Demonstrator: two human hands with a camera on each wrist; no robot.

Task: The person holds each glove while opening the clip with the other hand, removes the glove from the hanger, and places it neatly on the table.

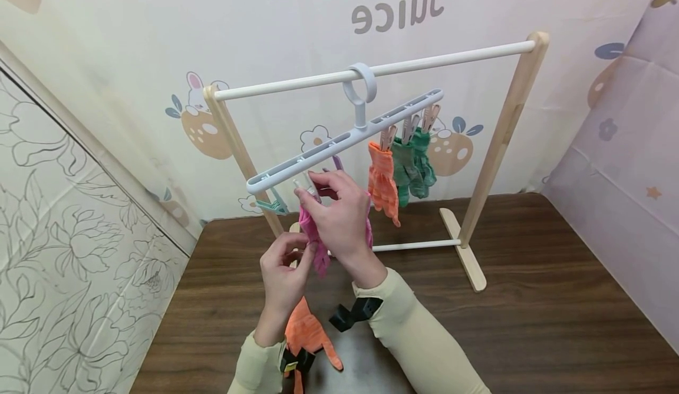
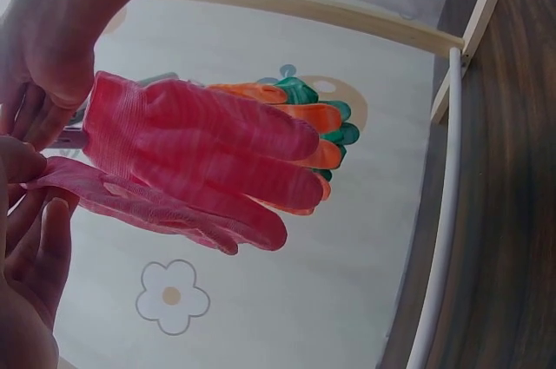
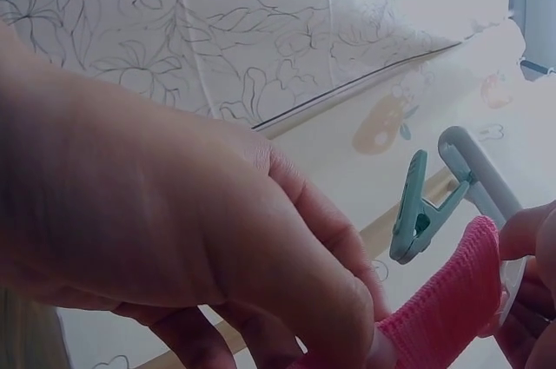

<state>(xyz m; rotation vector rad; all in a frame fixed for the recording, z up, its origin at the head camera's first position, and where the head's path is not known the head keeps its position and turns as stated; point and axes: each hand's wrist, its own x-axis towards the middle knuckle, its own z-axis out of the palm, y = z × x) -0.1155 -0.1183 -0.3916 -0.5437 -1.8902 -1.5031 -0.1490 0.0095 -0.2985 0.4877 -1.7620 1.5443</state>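
Observation:
My left hand (image 1: 286, 270) pinches a small pink glove (image 1: 320, 258) below the hanger's left half. Just above, my right hand (image 1: 342, 217) holds a pale clothes peg (image 1: 306, 187) at that glove's cuff; its fingers partly hide the peg. In the right wrist view, the pink cuff (image 3: 456, 291) runs between both hands, close to a green peg (image 3: 426, 208) that hangs unused. A second pink glove (image 2: 208, 139) hangs from a purple peg (image 2: 69, 137) behind the held one, mostly hidden by my right hand in the head view.
A grey-blue peg hanger (image 1: 355, 137) hooks over the white rail (image 1: 440, 61) of a wooden stand (image 1: 504, 140). Its right half carries an orange glove (image 1: 383, 176) and green gloves (image 1: 411, 173). Orange gloves (image 1: 307, 329) lie on the table near my left wrist.

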